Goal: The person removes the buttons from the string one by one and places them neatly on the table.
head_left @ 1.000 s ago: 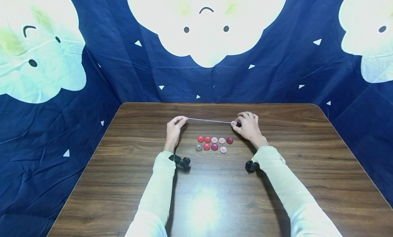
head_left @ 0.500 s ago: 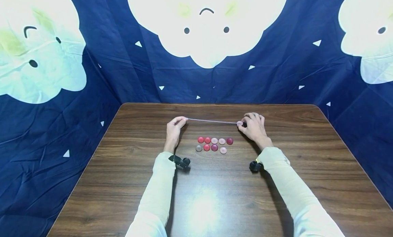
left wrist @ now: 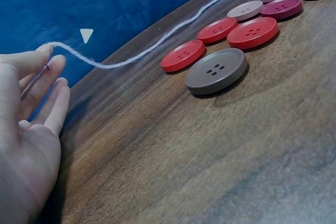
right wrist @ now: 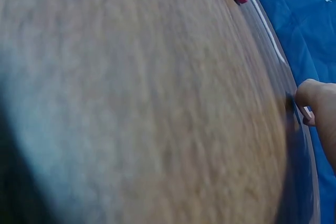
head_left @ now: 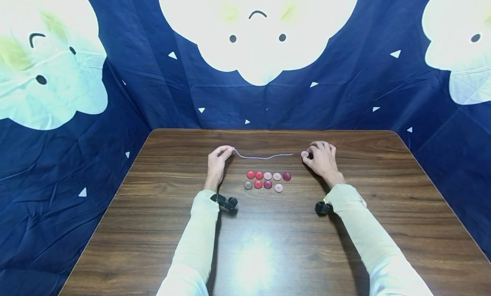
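Between thumb and fingertips, my left hand (head_left: 217, 163) pinches one end of a pale lilac string (head_left: 260, 158). The string sags in a loose curve to the right, and its free end stops just short of a pale pink button (head_left: 304, 154). That button is held at its edge by the thumb and finger of my right hand (head_left: 323, 163). In the left wrist view the string (left wrist: 126, 64) runs from the fingertips past a grey button (left wrist: 216, 72) and a red button (left wrist: 253, 33). The right wrist view shows only part of the right hand (right wrist: 323, 106).
Several red, pink, maroon and grey buttons lie in two rows on the wooden table (head_left: 153, 227), nearer the person than the string; one is a maroon button (head_left: 286, 176). A blue curtain (head_left: 168, 95) with cloud faces surrounds the back and sides.
My right hand has moved right with the pink button. The string, taut up to the button before, has come off it and now hangs slack. The left hand has stayed in place.
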Available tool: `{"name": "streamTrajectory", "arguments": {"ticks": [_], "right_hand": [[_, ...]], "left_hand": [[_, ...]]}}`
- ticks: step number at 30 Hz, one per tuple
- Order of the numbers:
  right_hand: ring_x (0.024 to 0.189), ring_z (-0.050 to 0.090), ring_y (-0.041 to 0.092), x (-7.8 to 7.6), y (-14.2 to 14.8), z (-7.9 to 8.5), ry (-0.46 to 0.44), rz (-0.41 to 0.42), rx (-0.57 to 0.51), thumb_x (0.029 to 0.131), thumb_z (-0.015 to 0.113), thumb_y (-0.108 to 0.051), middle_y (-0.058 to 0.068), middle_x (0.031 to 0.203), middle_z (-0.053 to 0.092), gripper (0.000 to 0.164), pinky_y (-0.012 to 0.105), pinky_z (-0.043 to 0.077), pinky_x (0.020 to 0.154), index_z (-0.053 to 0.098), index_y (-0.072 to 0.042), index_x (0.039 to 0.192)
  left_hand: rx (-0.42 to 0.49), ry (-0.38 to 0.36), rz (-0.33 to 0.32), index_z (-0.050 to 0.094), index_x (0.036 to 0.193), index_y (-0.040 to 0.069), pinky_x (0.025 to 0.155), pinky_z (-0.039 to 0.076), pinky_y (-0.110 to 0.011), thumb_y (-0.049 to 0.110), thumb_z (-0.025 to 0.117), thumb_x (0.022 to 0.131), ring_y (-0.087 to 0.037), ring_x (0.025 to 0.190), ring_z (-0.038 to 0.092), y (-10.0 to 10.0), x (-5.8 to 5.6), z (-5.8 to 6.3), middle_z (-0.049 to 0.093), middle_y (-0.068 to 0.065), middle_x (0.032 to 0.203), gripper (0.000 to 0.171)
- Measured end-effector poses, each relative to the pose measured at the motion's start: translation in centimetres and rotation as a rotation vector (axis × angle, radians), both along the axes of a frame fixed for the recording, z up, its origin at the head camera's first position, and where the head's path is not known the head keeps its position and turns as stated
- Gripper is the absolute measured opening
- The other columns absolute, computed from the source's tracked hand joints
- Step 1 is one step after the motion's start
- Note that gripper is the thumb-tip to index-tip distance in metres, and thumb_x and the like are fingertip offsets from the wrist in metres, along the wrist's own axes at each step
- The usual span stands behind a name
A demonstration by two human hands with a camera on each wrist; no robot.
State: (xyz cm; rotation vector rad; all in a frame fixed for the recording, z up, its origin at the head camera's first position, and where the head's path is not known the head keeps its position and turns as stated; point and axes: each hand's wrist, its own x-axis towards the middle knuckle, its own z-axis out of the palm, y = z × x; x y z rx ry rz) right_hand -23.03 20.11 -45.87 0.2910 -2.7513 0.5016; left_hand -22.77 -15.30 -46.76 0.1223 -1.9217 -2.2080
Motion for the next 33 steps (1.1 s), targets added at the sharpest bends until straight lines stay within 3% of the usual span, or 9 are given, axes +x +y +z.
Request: {"name": "streamTrajectory", "arguments": {"ticks": [9, 13, 21, 29, 33], "right_hand": [[0.121, 0.044, 0.035, 0.9, 0.3, 0.1, 0.013, 0.005, -0.074, 0.087, 0.062, -0.032, 0.013, 0.121, 0.059, 0.026, 0.055, 0.023, 0.100, 0.068, -0.007, 0.088], [0.121, 0.044, 0.035, 1.5, 0.0, 0.3, 0.018, 0.033, -0.113, 0.088, 0.064, -0.035, 0.012, 0.121, 0.060, 0.027, 0.055, 0.023, 0.100, 0.068, -0.008, 0.088], [0.122, 0.043, 0.033, 3.5, -0.8, 1.2, -0.011, 0.152, -0.090, 0.088, 0.065, -0.039, 0.013, 0.124, 0.058, 0.028, 0.056, 0.023, 0.100, 0.069, -0.011, 0.089], [0.121, 0.044, 0.032, 6.0, -2.2, 2.0, -0.015, 0.294, -0.037, 0.085, 0.069, -0.037, 0.009, 0.122, 0.060, 0.019, 0.056, 0.026, 0.097, 0.068, -0.019, 0.083], [0.122, 0.044, 0.031, 7.1, -2.7, 2.1, -0.026, 0.323, -0.001, 0.085, 0.068, -0.040, 0.007, 0.123, 0.060, 0.020, 0.056, 0.026, 0.099, 0.068, -0.020, 0.083]], "left_hand": [[-0.059, -0.020, 0.012, 0.068, 0.100, -0.003, 0.090, 0.050, -0.035, 0.013, 0.070, 0.087, -0.020, 0.093, 0.063, 0.1, -0.1, 0.0, 0.068, -0.021, 0.101, 0.020], [-0.069, -0.014, 0.006, 0.068, 0.100, -0.004, 0.091, 0.049, -0.037, 0.013, 0.069, 0.087, -0.019, 0.091, 0.062, 0.1, -0.1, 0.1, 0.066, -0.025, 0.104, 0.022], [-0.075, -0.019, 0.012, 0.068, 0.098, -0.002, 0.090, 0.050, -0.034, 0.013, 0.071, 0.086, -0.018, 0.091, 0.062, 0.0, 0.0, 0.0, 0.069, -0.003, 0.089, 0.019], [-0.089, -0.016, 0.001, 0.068, 0.095, 0.000, 0.085, 0.051, -0.031, 0.013, 0.070, 0.086, -0.024, 0.094, 0.064, 0.1, 0.0, 0.0, 0.070, -0.008, 0.089, 0.016], [-0.080, -0.021, -0.009, 0.067, 0.097, -0.003, 0.085, 0.052, -0.032, 0.010, 0.070, 0.086, -0.023, 0.093, 0.064, 0.1, -0.1, 0.1, 0.069, -0.003, 0.086, 0.017]]}}
